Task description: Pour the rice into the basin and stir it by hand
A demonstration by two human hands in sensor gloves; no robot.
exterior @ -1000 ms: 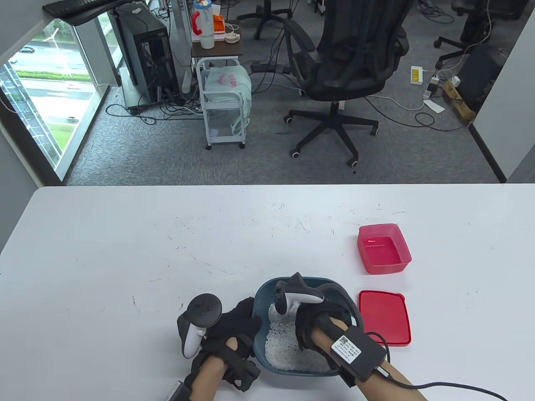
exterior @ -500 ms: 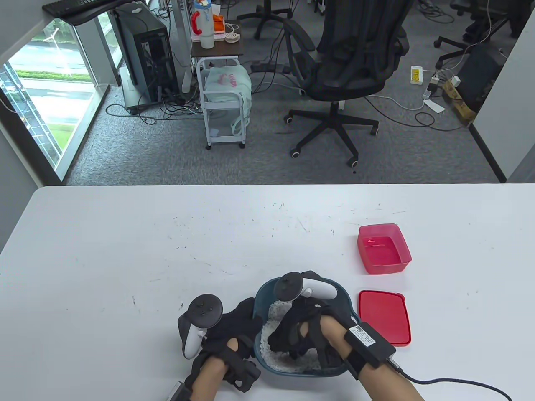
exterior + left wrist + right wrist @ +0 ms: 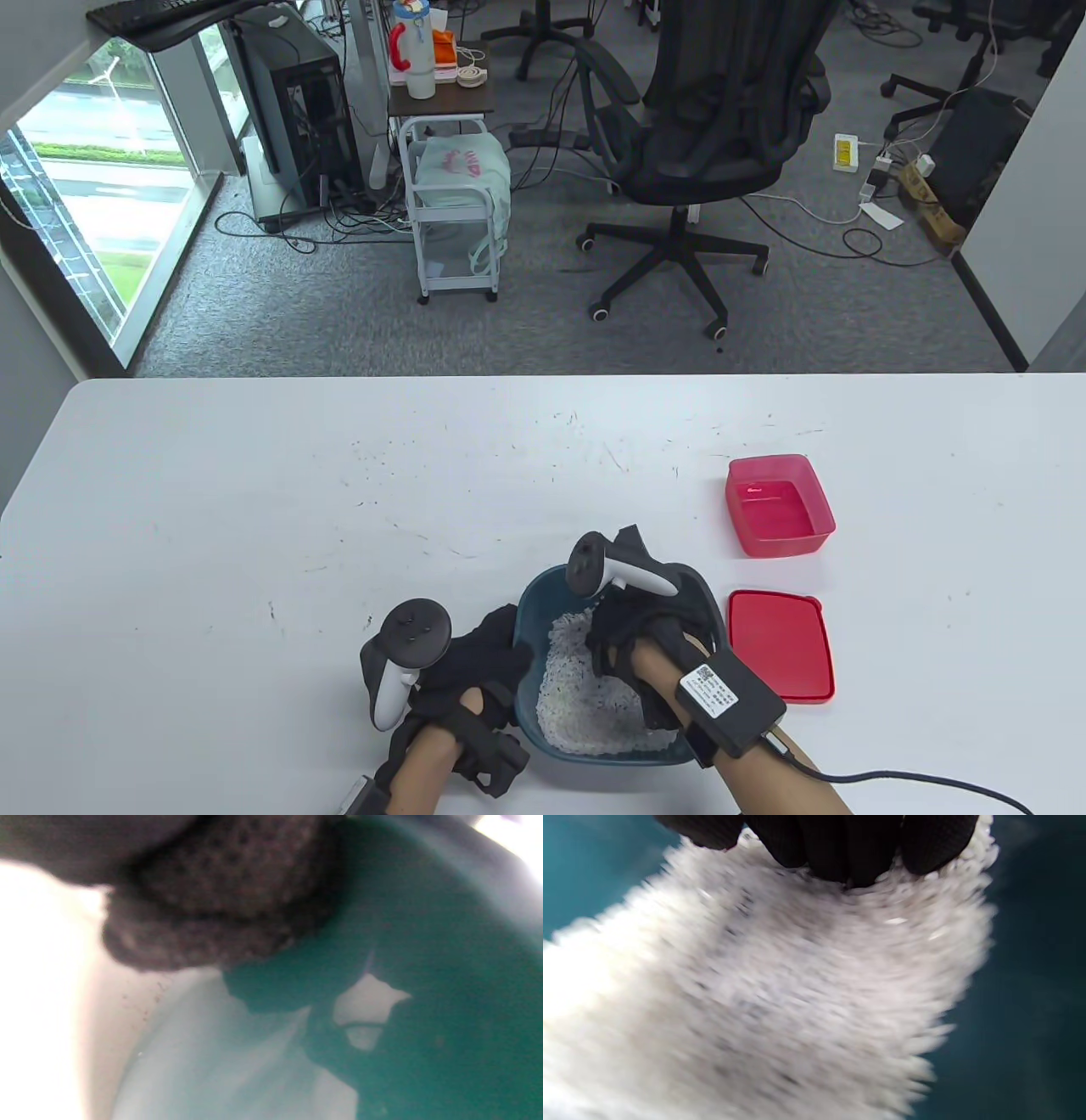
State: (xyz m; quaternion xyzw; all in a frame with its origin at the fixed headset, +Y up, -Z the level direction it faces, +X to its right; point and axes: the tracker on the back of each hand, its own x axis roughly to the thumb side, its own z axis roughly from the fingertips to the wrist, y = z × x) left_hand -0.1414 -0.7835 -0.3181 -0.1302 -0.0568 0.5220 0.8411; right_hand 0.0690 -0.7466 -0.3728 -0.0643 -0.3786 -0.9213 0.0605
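A dark teal basin point(image 3: 528, 604) stands near the table's front edge with white rice point(image 3: 577, 700) in it. My left hand point(image 3: 502, 649) grips the basin's left rim; in the left wrist view its gloved fingers point(image 3: 212, 899) lie against the teal wall point(image 3: 445, 984). My right hand point(image 3: 612, 647) is down inside the basin on the right side, fingers in the rice. In the right wrist view its fingertips point(image 3: 840, 849) dig into the blurred rice point(image 3: 776, 1005), with the basin's inside point(image 3: 1031, 984) beside it.
An open red plastic box point(image 3: 780, 508) sits to the far right of the basin. Its flat red lid point(image 3: 780, 645) lies right beside the basin. The white table point(image 3: 254, 509) stretches out to the left and back. A cable trails from my right wrist.
My right hand swept through the rice toward the near left, then back to the basin's far right; the rice has spread. The left hand stayed on the rim.
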